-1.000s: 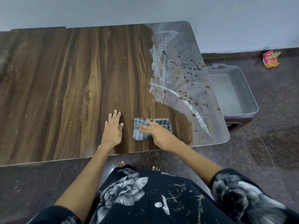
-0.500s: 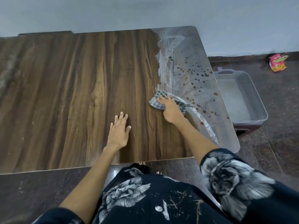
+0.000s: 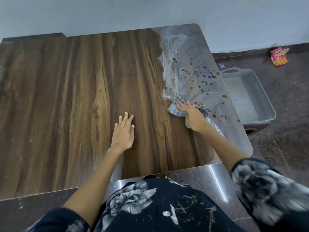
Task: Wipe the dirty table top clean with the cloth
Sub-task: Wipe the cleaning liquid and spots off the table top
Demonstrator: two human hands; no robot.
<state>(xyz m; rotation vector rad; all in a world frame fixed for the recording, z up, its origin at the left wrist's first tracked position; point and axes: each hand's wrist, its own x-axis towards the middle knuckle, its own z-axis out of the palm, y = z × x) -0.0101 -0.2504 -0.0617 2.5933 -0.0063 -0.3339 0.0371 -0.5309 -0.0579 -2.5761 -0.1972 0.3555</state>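
Observation:
The wooden table top fills most of the view. Its right end carries a pale smeared film with dark brown spots. A grey checked cloth lies at the near left edge of that dirty patch. My right hand presses flat on the cloth, fingers stretched forward, covering most of it. My left hand rests flat on bare wood to the left, fingers straight, holding nothing.
A grey plastic tub stands on the dark floor just past the table's right edge. A small pink and yellow packet lies on the floor by the wall. The wall runs along the table's far side.
My right hand has pushed the cloth away from the near edge, forward and to the right, into the dirty patch. The left hand has stayed flat on the wood.

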